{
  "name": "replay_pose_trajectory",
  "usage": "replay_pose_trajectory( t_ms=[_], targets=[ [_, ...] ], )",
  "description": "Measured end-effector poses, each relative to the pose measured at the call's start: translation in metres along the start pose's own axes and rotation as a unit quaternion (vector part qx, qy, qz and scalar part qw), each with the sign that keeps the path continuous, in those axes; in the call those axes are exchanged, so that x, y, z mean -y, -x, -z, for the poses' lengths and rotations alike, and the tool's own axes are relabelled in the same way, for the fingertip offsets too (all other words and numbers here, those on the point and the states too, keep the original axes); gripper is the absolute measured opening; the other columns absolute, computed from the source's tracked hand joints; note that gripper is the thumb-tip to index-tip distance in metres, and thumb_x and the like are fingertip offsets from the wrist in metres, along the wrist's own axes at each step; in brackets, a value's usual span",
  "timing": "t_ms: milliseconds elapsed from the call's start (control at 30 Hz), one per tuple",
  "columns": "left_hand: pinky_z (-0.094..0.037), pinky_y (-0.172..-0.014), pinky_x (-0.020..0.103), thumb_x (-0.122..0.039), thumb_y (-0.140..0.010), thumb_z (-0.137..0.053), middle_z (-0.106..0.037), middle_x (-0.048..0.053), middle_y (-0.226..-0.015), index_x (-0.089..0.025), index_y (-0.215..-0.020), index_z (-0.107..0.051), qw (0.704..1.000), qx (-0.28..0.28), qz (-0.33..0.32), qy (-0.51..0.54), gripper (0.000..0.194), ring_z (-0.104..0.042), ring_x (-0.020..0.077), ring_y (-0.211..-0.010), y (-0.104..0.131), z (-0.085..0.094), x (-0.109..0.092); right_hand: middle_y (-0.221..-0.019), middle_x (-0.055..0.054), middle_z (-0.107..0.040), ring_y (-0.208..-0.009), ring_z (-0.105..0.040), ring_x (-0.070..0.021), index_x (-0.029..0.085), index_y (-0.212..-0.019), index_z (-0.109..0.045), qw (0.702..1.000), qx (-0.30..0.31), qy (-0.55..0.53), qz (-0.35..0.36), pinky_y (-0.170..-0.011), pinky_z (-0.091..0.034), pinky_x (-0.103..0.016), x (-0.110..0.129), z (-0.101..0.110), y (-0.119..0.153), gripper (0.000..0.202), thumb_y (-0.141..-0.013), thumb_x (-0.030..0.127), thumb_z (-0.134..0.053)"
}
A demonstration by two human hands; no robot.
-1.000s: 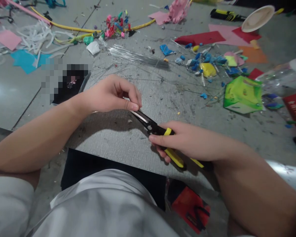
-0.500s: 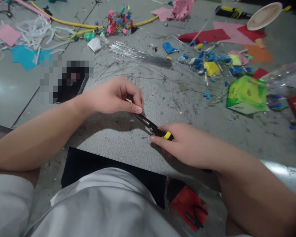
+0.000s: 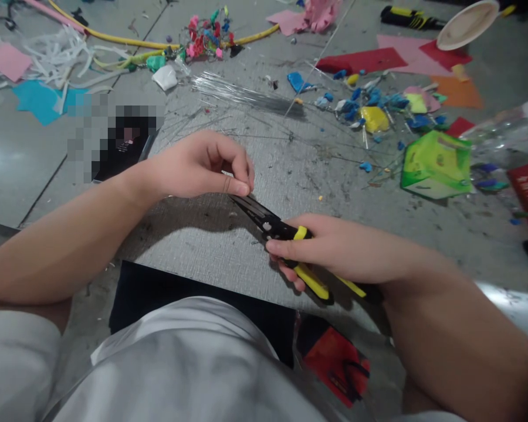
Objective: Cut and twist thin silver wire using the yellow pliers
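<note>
My right hand (image 3: 325, 240) grips a pair of pliers (image 3: 305, 272) with black jaws and yellow-and-black handles, its thumb lying near the pivot. The jaws point up and left to the fingertips of my left hand (image 3: 211, 164). Thumb and index finger there are pinched together at the jaw tips. A thin pale wire (image 3: 319, 58) slants down from the top of the view in line with that pinch; its lower end is too faint to follow. What sits between the jaw tips is hidden by the fingers.
A bundle of silvery wires (image 3: 246, 94) lies beyond my hands. To the right are blue and yellow clay pieces (image 3: 374, 117) and a green packet (image 3: 437, 164). A dark phone-like object (image 3: 125, 146), partly pixelated, lies by my left wrist. A yellow hoop (image 3: 127, 42) crosses the back.
The pliers have turned in my right hand, so their pivot face and both yellow handles now show. My left hand keeps its pinch at the jaw tips. The slanting wire shows longer.
</note>
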State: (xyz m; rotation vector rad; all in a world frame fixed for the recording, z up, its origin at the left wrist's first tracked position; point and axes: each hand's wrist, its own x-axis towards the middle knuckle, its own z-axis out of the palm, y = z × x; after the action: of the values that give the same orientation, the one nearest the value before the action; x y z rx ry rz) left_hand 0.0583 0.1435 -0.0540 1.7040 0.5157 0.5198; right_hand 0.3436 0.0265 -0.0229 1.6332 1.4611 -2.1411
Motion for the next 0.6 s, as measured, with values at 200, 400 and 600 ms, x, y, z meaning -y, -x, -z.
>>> replay_pose_trajectory(
  t_ms=[200, 400, 600],
  targets=[
    [-0.073, -0.102, 0.062, -0.077, -0.090, -0.117, -0.095, 0.010, -0.099, -0.029, -0.084, -0.093, 1.000, 0.015, -0.004, 0.016, 0.054, -0.086, 0.0346, -0.105, -0.006, -0.001, 0.010, -0.076, -0.008, -0.083, -0.062, -0.070, -0.0211, 0.025, -0.084, -0.072, 0.983, -0.102, 0.151, -0.014, -0.057, -0.050, -0.031, 0.011, -0.014, 0.002, 0.054, -0.117, 0.066, -0.084],
    [-0.072, -0.095, 0.058, -0.064, -0.087, -0.116, -0.092, 0.008, -0.086, -0.034, -0.086, -0.096, 0.999, 0.010, 0.000, 0.034, 0.037, -0.083, 0.0345, -0.101, -0.009, 0.002, 0.026, -0.083, -0.009, -0.087, -0.068, -0.070, -0.0228, 0.026, -0.086, -0.074, 0.947, -0.173, 0.270, -0.033, -0.062, -0.043, -0.034, 0.018, -0.018, 0.003, 0.047, -0.119, 0.058, -0.085],
    [-0.071, -0.092, 0.051, -0.065, -0.087, -0.120, -0.095, 0.005, -0.096, -0.030, -0.081, -0.091, 0.999, -0.004, 0.018, 0.048, 0.046, -0.079, 0.0249, -0.089, -0.005, -0.003, 0.006, -0.083, -0.008, -0.087, -0.067, -0.071, -0.0228, 0.025, -0.089, -0.078, 0.980, -0.101, 0.169, -0.027, -0.058, -0.048, -0.033, 0.011, -0.004, 0.007, 0.055, -0.114, 0.074, -0.084]
  ],
)
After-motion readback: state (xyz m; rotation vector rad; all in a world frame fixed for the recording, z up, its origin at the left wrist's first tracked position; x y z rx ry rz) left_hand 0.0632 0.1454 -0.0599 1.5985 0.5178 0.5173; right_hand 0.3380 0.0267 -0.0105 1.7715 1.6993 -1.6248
